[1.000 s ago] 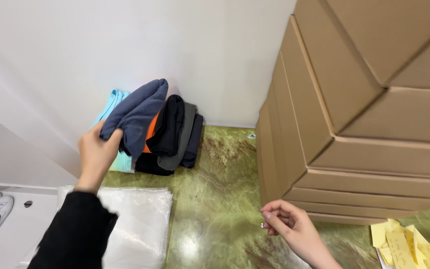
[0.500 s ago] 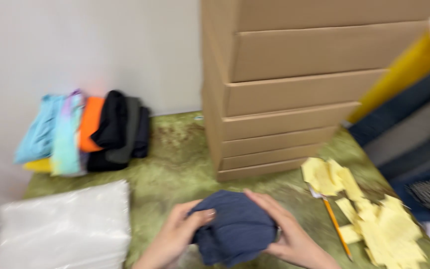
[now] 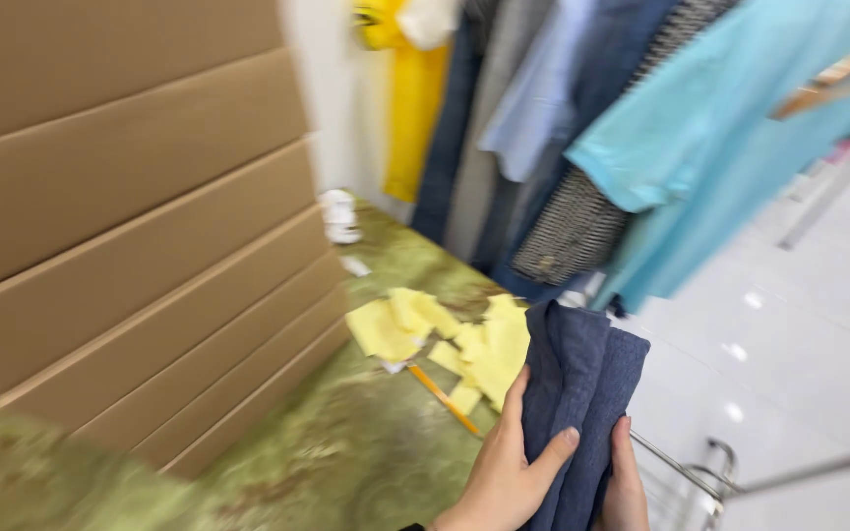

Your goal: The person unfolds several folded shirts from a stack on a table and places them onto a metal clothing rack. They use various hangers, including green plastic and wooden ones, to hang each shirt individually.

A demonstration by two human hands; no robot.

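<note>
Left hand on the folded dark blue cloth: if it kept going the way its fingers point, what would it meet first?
Probably the scattered yellow paper notes on the green marbled tabletop: the left hand, flat on the folded dark blue cloth, points up and away. Depth is unclear.

A clothing stockroom: hanging garments (image 3: 582, 147) on a rail, stacked cardboard boxes (image 3: 120, 226).
</note>
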